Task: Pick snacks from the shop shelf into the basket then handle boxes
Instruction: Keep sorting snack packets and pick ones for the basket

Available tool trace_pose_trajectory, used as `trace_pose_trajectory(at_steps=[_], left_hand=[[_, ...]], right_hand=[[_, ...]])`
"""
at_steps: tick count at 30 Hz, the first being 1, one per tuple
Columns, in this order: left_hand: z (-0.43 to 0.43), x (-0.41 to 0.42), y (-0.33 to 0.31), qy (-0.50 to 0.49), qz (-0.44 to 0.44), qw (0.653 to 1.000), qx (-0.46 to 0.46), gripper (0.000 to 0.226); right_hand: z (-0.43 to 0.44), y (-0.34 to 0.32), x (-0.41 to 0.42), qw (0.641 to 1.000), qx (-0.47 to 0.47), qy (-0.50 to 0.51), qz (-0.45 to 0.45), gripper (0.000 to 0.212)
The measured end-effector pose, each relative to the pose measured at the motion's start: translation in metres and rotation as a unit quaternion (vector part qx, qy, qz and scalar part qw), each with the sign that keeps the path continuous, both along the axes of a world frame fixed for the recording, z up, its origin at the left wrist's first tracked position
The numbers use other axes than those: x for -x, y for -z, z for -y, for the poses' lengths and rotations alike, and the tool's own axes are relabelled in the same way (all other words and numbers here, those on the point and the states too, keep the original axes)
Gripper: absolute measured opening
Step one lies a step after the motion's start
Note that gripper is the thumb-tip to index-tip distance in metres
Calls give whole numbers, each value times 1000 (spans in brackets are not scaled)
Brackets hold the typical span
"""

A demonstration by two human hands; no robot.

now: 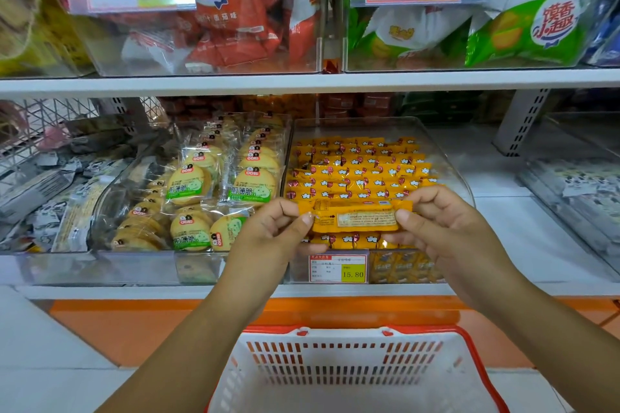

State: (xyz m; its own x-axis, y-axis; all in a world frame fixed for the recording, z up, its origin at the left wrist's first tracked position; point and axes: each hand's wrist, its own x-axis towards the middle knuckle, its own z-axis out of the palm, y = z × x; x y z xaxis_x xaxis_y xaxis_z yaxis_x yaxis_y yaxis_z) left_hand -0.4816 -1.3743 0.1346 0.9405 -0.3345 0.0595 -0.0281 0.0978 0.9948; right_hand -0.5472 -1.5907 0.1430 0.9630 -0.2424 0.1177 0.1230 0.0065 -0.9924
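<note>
A white shop shelf (302, 81) is stretching across in front of me. A yellow snack bar packet (355, 219) is being held level just above the clear bin (446, 157) of matching yellow bars, the left hand (268, 235) pinching its left end and the right hand (446, 228) pinching its right. A red-rimmed white basket (469, 340) is sitting below the hands, and round biscuit packets (251, 184) are lying in the neighbouring bin to the left.

The yellow snack packet (355, 219) is glossy plastic film; the bins (446, 157) are clear, smooth plastic; the basket (352, 365) is matt white slotted plastic with a red rim; the shelf edge (302, 82) looks smooth, painted white
</note>
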Motion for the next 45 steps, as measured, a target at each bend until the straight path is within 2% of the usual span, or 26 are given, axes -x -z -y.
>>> trace_pose_trajectory(at_steps=[2,5,8,12,14,17,21,24,27,31,34,37,40,43,45], left_hand=[[-1,0,0,3,-1,1000,11,3],[-2,1,-4,11,-8,999,45,15],[-2,0,-1,-5,3,1000,25,8],[-3,-1,-1,-1,2,1000,26,25],[-4,-2,-2,0,-6,1000,28,26],[-4,-3,0,-5,-6,999,39,21],[-5,-3,2,-13,2,999,32,17],[-4,-4,4,-11,1,1000,25,17],[-5,-5,3,-5,-9,999,31,19],[-9,-5,-1,27,-19,999,32,36],[-7,-5,1,3,1,1000,20,27],[-7,-5,3,-14,47,999,-23,13],[-7,-4,3,-11,51,998,-36,2],[-4,-3,4,3,50,998,-39,13],[-3,0,3,3,47,998,-43,16]], right_hand=[[-2,-1,0,1000,4,-2,14,15],[-4,-1,1,1000,-2,-2,24,14],[-3,1,1,1000,1,-5,16,4],[-3,0,2,999,-2,-32,-11,32],[-4,0,3,999,-8,-36,-13,37],[-4,-1,3,999,-10,-29,-16,33],[-3,-1,2,999,-33,-21,-25,14],[-3,0,1,999,-32,-18,-32,13],[-1,-1,2,998,-40,-39,-39,21],[0,-3,3,995,-48,-73,-44,41],[-2,-4,3,998,-40,-42,-30,38],[-2,-4,3,999,-15,-20,-32,24],[-1,-4,4,998,-34,-20,-41,23],[-2,-5,3,996,-65,-38,-43,22],[-2,-6,3,994,-83,-55,-50,29]])
